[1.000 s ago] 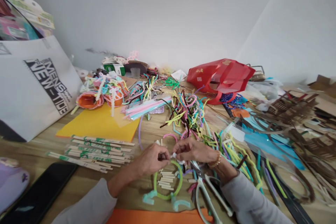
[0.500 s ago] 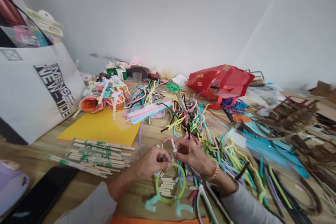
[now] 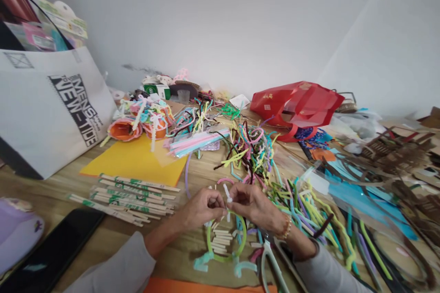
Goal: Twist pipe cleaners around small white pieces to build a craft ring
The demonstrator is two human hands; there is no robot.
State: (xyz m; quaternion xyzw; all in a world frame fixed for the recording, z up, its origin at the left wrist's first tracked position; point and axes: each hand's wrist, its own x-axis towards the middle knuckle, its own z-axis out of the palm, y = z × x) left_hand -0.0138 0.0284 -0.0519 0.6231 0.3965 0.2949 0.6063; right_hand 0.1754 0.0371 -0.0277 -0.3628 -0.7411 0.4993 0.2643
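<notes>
A short white pipe cleaner [image 3: 226,191] is pinched between the thumb and fingertips of my right hand [image 3: 257,206], its tip pointing up. My left hand [image 3: 202,210] is closed just left of it, fingertips at the top of a yellow-green pipe-cleaner ring [image 3: 244,237]; its exact grip is partly hidden. Two pale teal bent pieces [image 3: 244,267] are attached at the ring's lower edge. Short cut wooden sticks [image 3: 222,240] show inside the ring. Scissors [image 3: 270,263] lie under my right wrist.
Wrapped chopsticks [image 3: 134,197] and a yellow sheet [image 3: 134,160] lie left, with a black phone [image 3: 51,249] nearer. Heaped pipe cleaners [image 3: 252,149] spread behind and right of my hands. A white bag [image 3: 37,100] stands left, a red bag [image 3: 295,103] at the back. Orange paper [image 3: 206,286] lies in front.
The view has shifted slightly. Both hands stay close together at the top of the ring, and the white pipe cleaner has tilted a little, with more of its lower end showing.
</notes>
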